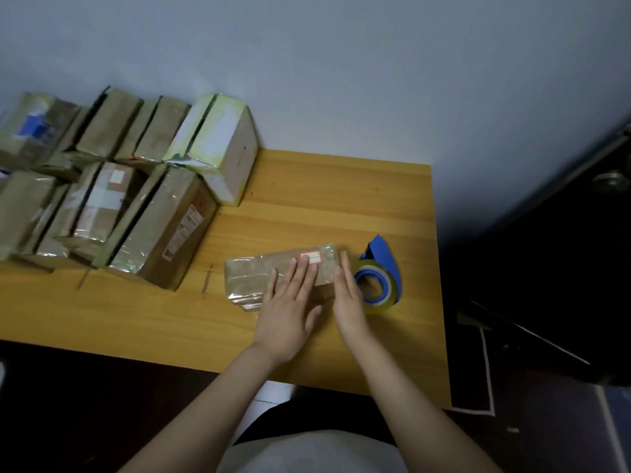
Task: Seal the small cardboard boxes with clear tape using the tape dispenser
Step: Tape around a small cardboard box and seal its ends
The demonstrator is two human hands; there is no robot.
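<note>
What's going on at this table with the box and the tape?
A person is working on a small cardboard box on the wooden table. The left hand lies flat on top of it, and the right hand stands edge-on at its right end, seemingly smoothing clear tape down. The blue tape dispenser sits just right of the box, in neither hand. Other taped boxes are stacked at the table's left.

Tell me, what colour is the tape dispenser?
Blue, holding a clear roll; the tape dispenser shows in the head view.

Home packing corner: wooden desk (307, 199), stacked parcels (136, 199), door (563, 250)
</note>
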